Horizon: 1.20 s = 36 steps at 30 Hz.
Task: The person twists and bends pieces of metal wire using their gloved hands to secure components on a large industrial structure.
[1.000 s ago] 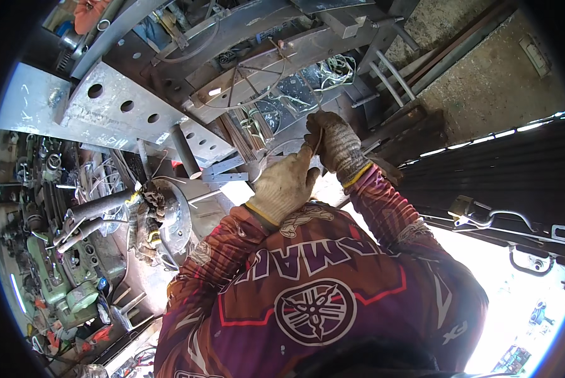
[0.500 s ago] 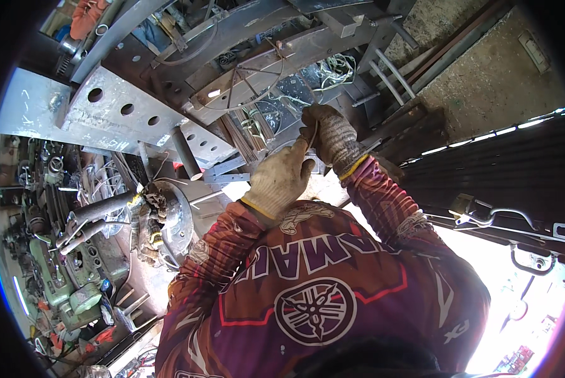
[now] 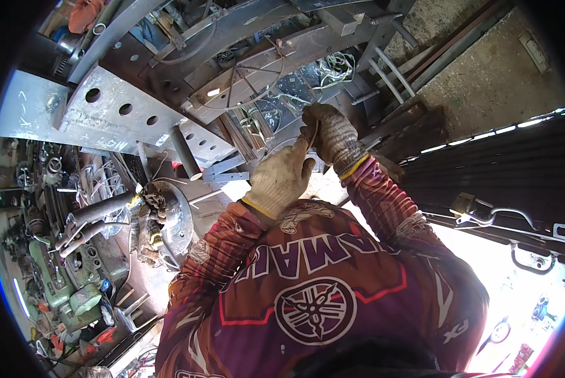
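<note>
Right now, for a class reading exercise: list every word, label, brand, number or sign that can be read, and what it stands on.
Shirt: large pale lettering above a round emblem, smaller white letters at the side; I don't copy wording or brands.
Holed grey plate: white handwritten marks, too small to read reliably.
Far-left grey plate: faint white marks, unreadable.

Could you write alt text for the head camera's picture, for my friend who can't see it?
A gloved left hand and a gloved right hand meet at what looks like a thin wire. Farther out lie steel beams and, to the left, a steel plate with round holes; a dark ridged panel is at right.
</note>
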### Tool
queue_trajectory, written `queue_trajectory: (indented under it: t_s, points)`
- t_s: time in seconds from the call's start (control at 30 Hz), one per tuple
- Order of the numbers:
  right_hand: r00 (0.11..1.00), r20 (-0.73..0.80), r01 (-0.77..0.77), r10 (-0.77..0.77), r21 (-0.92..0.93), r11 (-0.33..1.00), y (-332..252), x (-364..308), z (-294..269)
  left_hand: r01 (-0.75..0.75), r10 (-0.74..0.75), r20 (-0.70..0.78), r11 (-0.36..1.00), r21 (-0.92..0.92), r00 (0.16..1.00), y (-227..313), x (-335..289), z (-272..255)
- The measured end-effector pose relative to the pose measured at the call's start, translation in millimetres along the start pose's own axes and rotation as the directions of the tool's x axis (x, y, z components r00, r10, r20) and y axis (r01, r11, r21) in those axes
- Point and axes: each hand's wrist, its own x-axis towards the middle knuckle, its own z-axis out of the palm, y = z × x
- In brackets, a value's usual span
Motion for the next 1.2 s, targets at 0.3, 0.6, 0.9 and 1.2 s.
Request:
queue_trajectory:
  t_s: [0.3,0.6,0.9,1.2]
  points:
    - [0.985,0.159,-0.08,0.071,0.052,0.995,-3,32,0,-0.028,0.052,-0.121,0.981,0.19,0.991,-7,-2,-11]
    - [0.871,0.484,-0.234,0.083,0.259,0.937,-1,79,55,-0.415,0.444,0.011,0.829,0.374,0.896,-90,12,-65]
    - [0.99,-0.13,0.089,-0.047,0.34,0.936,41,94,120,-0.668,0.727,-0.038,0.649,0.363,0.686,-192,40,-123]
    - [0.976,-0.22,0.097,-0.002,0.423,0.901,39,93,120,0.083,0.211,-0.719,0.933,0.35,0.663,-142,-13,-65]
